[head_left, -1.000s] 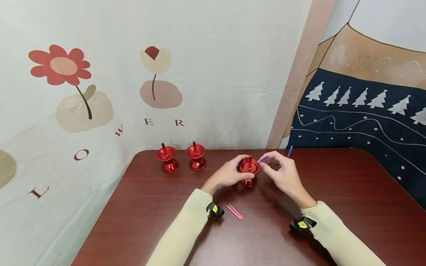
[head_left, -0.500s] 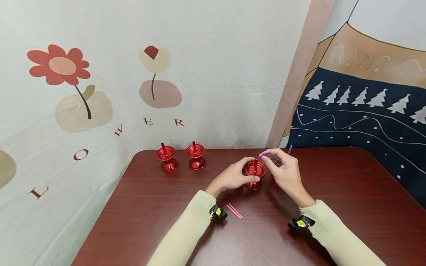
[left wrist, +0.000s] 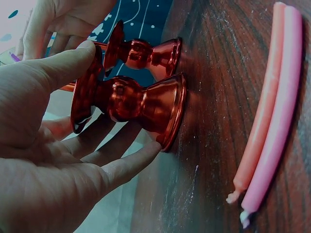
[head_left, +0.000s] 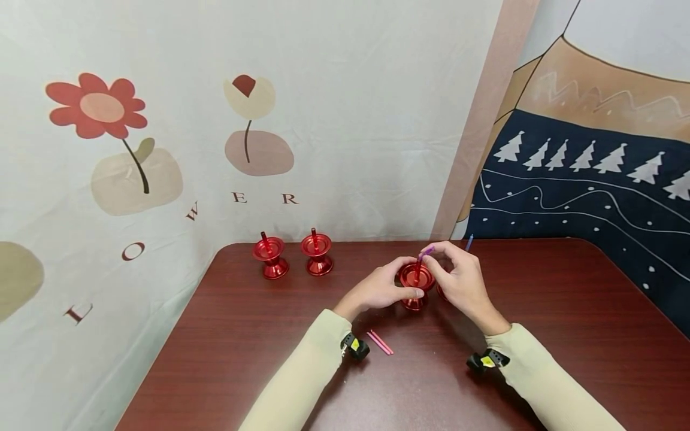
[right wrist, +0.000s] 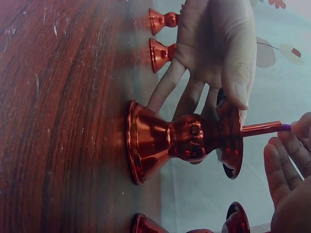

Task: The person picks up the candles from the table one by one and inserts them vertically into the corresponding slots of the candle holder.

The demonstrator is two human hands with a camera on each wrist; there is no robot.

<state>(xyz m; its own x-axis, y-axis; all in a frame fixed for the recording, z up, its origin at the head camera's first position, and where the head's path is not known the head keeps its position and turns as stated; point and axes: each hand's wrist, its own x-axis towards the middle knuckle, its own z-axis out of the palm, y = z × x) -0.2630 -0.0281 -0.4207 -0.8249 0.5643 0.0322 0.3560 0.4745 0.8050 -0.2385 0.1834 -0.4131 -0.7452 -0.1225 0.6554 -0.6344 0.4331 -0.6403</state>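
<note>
Head view: purple candle (head_left: pixel 428 251) pinched in right hand (head_left: pixel 458 275), at stem tip (right wrist: pixel 277 126) of red candle holder (right wrist: pixel 189 138), upright between hands, dish gripped by left hand (head_left: pixel 380 286). Possible slip from skewed candle; possible tipping from loosened left grip.

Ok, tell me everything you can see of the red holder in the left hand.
The red holder looks like shiny metal: flared foot, rounded stem, shallow dish and slim central tube. It stands upright on the table. The left hand grips it, thumb at the dish's rim. The right hand holds a purple candle at the tube's tip, seemingly touching it.
</note>
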